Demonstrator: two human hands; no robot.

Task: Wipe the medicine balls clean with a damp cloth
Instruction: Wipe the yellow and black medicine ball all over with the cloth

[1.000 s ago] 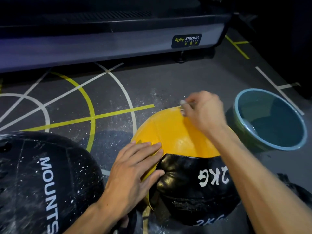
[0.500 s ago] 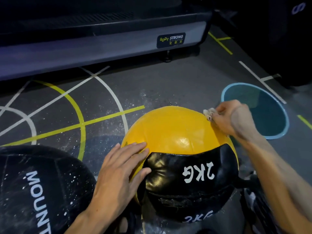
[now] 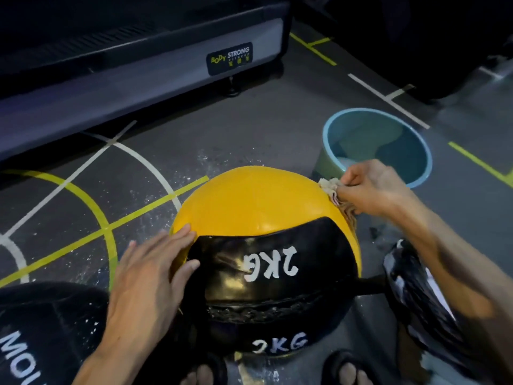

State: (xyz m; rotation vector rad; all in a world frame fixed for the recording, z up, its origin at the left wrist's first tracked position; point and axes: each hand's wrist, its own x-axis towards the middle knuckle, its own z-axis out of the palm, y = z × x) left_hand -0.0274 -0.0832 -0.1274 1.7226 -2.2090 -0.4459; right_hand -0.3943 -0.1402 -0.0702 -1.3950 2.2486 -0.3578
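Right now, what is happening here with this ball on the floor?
A person is wiping a yellow and black ball marked 2KG. The right hand grips a cloth against the ball's upper right side, while the left hand rests flat on its left side. A blue bucket stands just behind; a dusty black ball lies at the left.

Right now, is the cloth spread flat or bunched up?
Bunched. The cloth shows as crumpled folds pinched in the right hand against the ball's right edge.
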